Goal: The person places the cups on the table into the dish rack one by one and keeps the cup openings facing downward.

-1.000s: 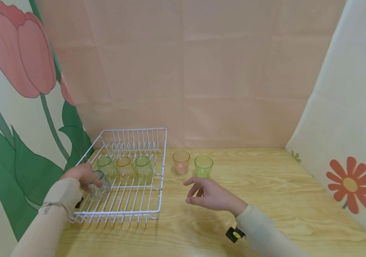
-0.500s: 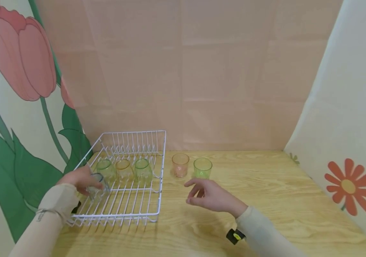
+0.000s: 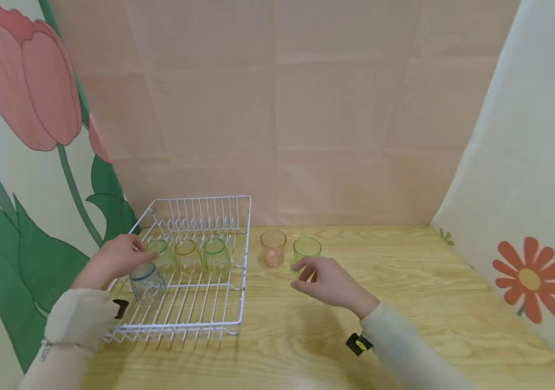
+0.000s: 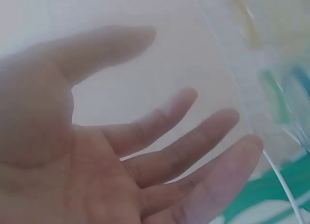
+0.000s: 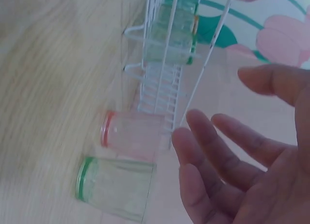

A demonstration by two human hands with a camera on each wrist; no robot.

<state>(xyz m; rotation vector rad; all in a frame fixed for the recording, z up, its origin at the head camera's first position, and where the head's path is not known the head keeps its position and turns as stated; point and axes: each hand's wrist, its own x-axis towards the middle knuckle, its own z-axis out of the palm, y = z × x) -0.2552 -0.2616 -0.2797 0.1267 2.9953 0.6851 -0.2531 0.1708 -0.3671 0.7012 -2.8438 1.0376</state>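
Observation:
My left hand point(image 3: 116, 260) hovers just above the left side of a white wire dish rack point(image 3: 209, 325), its fingers parted around nothing in the left wrist view. Below it a clear blue-tinted glass point(image 3: 148, 285) stands upside down on the rack's wires. Behind that glass is a row of upturned glasses: a green glass point(image 3: 162, 260), an amber glass point(image 3: 188, 260) and another green glass point(image 3: 216, 260). My right hand point(image 3: 331, 284) hangs over the table with loosely bent fingers, holding nothing. Just beyond it an upright green glass point(image 3: 307, 247) is partly hidden, beside an upright pink glass point(image 3: 273, 249).
The wood-grain table point(image 3: 404, 325) runs back to a plain pinkish backdrop point(image 3: 277, 108). A tulip-printed panel point(image 3: 48, 97) borders the left side, close to the rack. On the right is a pale panel with a printed flower point(image 3: 530, 279).
My left hand has let go of the blue-tinted glass and risen a little above it, leaving it on the rack. My right hand has shifted slightly up and right, toward the upright green glass.

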